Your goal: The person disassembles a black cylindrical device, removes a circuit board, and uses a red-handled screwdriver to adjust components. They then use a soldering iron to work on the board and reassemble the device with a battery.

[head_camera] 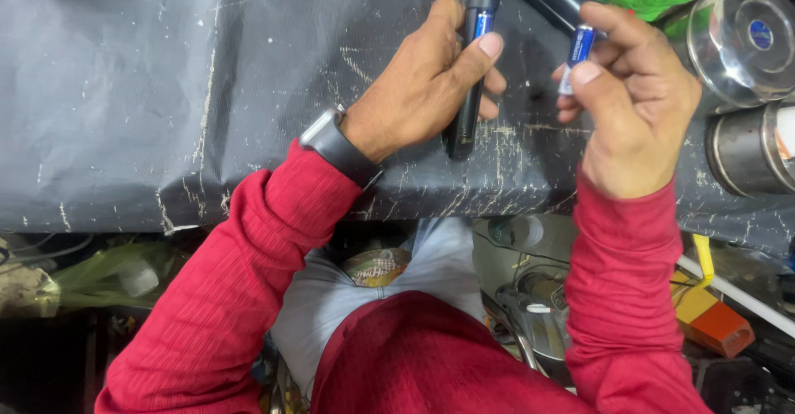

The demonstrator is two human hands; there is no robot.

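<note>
Grey table cover (166, 91); left hand (422, 91) clamps one torch (472, 66), right hand (638, 108) pinches one battery (577, 54).

The left hand (422, 91) holds a tube (472, 66) over the table (166, 91). Just right of it, the right hand (633, 99) pinches a battery (577, 50). Metal tins (745, 41) stand right of that hand.

- One view only: head camera, worn by the person, looking steeply down over chest and red sleeves.
- Faces the dark worktop (166, 91), which fills the upper half of the frame.
- Close range: left hand (422, 83) and right hand (638, 108) sit near the top edge, partly cropped.
- Lower frame shows lap and floor clutter.
</note>
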